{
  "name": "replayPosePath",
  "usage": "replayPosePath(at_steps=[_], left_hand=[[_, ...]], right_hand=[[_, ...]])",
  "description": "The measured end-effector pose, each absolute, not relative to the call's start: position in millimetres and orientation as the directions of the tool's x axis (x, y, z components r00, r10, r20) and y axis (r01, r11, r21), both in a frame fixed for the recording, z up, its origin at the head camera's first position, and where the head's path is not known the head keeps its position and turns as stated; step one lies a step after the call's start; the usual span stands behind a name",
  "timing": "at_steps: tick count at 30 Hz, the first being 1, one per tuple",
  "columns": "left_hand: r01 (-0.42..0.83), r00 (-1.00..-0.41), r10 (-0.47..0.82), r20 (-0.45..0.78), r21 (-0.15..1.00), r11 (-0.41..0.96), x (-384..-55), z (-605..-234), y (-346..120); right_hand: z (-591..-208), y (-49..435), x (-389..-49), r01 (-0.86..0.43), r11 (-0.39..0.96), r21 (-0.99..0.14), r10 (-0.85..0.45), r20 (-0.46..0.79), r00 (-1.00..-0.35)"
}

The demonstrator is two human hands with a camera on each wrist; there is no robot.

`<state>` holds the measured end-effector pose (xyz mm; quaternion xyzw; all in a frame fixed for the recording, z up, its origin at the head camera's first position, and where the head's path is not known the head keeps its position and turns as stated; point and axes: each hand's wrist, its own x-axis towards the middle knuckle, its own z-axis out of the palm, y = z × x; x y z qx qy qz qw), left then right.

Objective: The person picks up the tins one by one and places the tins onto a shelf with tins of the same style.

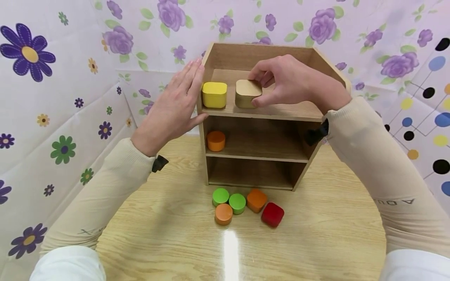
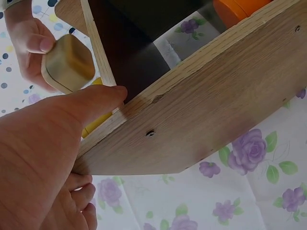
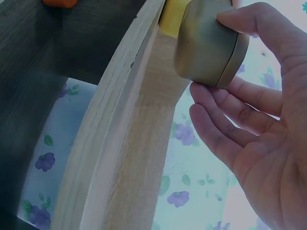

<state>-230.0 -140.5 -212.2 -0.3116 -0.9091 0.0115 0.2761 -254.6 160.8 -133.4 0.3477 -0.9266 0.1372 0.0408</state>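
A gold, rounded-square tin (image 1: 248, 93) is pinched between the thumb and fingers of my right hand (image 1: 286, 82), over the top board of a small wooden shelf (image 1: 260, 114). In the right wrist view the same tin (image 3: 206, 45) shows its lid seam, with the thumb on one side and fingertips on the other. Left of it on the top board sits a yellow rounded-square tin (image 1: 214, 95). My left hand (image 1: 172, 105) lies with straight fingers along the shelf's left side, its thumb at the front edge, as the left wrist view shows.
A round orange tin (image 1: 216, 141) stands on the middle shelf at the left. On the table (image 1: 168, 234) in front are two green tins (image 1: 237, 203), a round orange tin (image 1: 223, 214), a squarish orange tin (image 1: 256, 200) and a red one (image 1: 272, 214). Flower-printed cloth hangs behind.
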Motion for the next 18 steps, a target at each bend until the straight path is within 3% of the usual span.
replayPosePath(at_steps=[8,18], left_hand=[[0.568,-0.647,0.572,0.504,-0.183,0.803,-231,-214,-139],[0.553,-0.650,0.568,0.505,-0.198,0.809,-231,-214,-141]], right_hand=[[-144,159,-268,-0.615,0.736,-0.283,-0.605,0.132,-0.785],[-150,155,-276,-0.621,0.729,-0.287,-0.615,0.123,-0.779]])
